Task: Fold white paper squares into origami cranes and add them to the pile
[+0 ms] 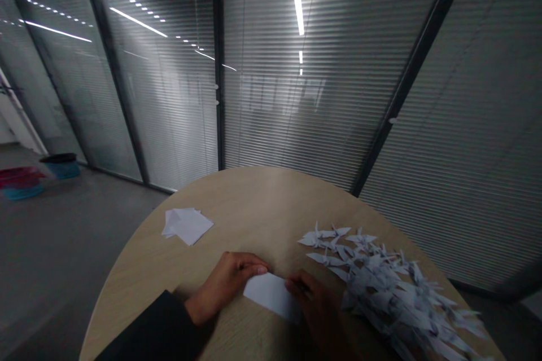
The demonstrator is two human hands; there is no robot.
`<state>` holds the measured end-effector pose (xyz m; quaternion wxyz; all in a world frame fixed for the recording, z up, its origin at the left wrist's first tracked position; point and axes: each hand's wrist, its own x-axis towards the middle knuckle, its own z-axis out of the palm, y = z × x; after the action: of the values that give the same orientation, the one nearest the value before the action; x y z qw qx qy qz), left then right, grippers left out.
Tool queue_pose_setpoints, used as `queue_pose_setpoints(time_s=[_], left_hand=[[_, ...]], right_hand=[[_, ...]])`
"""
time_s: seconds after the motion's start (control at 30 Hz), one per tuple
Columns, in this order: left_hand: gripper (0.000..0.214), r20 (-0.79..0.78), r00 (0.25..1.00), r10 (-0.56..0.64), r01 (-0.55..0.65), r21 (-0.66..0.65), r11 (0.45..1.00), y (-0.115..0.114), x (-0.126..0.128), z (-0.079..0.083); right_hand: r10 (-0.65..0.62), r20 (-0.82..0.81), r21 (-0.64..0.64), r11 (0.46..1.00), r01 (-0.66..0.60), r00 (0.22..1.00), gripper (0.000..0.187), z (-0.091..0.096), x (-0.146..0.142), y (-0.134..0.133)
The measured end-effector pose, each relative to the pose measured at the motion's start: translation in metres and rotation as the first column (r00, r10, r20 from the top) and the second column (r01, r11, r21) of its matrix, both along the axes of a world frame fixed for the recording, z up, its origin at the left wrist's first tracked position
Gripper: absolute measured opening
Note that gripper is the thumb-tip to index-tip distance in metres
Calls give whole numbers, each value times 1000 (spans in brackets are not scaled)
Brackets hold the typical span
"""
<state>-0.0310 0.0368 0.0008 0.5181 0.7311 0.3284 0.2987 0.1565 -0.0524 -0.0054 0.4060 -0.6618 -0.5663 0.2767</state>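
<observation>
A white sheet of paper, folded into a long narrow shape, lies low over the round table between my hands. My left hand pinches its upper left corner between thumb and fingers. At the right end, my right hand is closed on the paper's edge, its fingers curled and partly in shadow. Just right of that hand spreads a heap of folded white paper cranes. Farther off at the left lies a small stack of white square sheets.
The round wooden table stands close to a glass partition with blinds and dark frames. On the floor at the left are a blue bin with a dark liner and another blue bin with a red liner.
</observation>
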Motion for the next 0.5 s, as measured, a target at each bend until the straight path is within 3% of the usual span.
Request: queue_pose_setpoints(time_s=[0.17, 0.33, 0.5], left_hand=[[52, 48, 996, 72, -62, -172, 983, 3, 4, -9], [52, 131, 988, 87, -63, -179, 982, 4, 3, -5], [58, 134, 984, 117, -93, -173, 981, 5, 2, -4]], right_hand=[[1, -44, -24, 1000, -2, 999, 33, -4, 2, 5], [-20, -131, -45, 999, 15, 991, 36, 1, 3, 6], [-67, -59, -53, 997, 64, 996, 35, -1, 6, 7]])
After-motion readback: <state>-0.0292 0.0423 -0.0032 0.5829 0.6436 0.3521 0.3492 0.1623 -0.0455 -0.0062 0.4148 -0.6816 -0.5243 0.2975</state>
